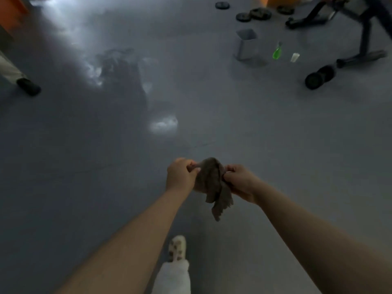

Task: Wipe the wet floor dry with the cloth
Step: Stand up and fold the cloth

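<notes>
The left hand (pixel 180 177) and the right hand (pixel 239 181) are each pinching an upper edge of the cloth (pixel 214 185), holding it in the air above the grey floor (pixel 275 134). The cloth is brownish, crumpled and bunched, its loose end hanging down between the wrists. A wet patch (pixel 125 79) is glistening well ahead

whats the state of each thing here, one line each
cloth: bunched, held in the air between both hands, off the floor
left hand: grips one end of the cloth
right hand: grips the other end
floor: wet patch ahead, not yet wiped
green bottle: upright on the floor
bin: upright, open at the top
white cup: on the floor by the bottle
</notes>
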Action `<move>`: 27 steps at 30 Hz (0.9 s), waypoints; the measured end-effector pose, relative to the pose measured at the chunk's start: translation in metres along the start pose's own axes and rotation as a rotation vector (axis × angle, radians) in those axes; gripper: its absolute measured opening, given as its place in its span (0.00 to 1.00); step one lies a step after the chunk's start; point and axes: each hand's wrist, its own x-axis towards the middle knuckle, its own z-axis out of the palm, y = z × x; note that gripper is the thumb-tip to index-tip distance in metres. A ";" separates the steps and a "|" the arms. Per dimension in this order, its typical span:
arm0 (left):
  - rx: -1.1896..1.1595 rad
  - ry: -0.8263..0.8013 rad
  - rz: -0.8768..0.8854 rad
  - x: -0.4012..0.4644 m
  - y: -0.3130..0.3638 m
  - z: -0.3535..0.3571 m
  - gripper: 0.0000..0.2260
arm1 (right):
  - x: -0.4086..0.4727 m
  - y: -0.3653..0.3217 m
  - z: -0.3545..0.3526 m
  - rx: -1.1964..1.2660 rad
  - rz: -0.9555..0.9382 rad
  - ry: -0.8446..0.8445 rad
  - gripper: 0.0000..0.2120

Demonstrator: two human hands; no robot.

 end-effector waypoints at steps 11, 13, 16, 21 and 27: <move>0.083 -0.250 0.039 0.247 0.127 0.083 0.12 | 0.163 -0.125 -0.166 0.390 0.132 0.116 0.14; 0.062 -0.295 0.064 0.289 0.164 0.094 0.13 | 0.192 -0.152 -0.204 0.486 0.141 0.178 0.13; -0.082 -0.291 0.085 0.342 0.219 0.112 0.13 | 0.236 -0.194 -0.260 0.603 0.134 0.241 0.13; -0.195 -0.319 0.181 0.427 0.308 0.163 0.31 | 0.320 -0.251 -0.369 0.736 0.108 0.303 0.12; -0.025 -0.257 0.170 0.535 0.409 0.236 0.22 | 0.411 -0.319 -0.504 0.783 0.144 0.279 0.10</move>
